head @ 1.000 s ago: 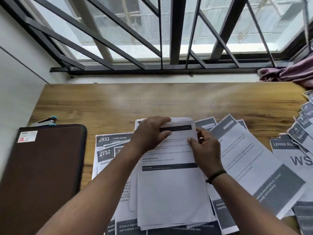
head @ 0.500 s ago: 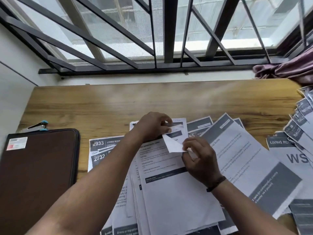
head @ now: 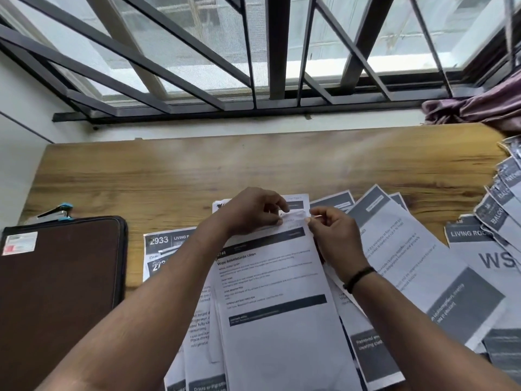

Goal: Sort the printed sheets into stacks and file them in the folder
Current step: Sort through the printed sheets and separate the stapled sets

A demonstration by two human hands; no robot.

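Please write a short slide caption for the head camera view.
Both hands pinch a sheet's top edge over the paper stack, beside a closed brown folder.

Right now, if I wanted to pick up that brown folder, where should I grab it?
Probably the brown folder is best taken by its long right edge, coming in from the right. It lies flat and closed on the wooden table, and that rounded edge borders a bare strip of wood. The stapler crowds its far edge, and its left side runs out of view.
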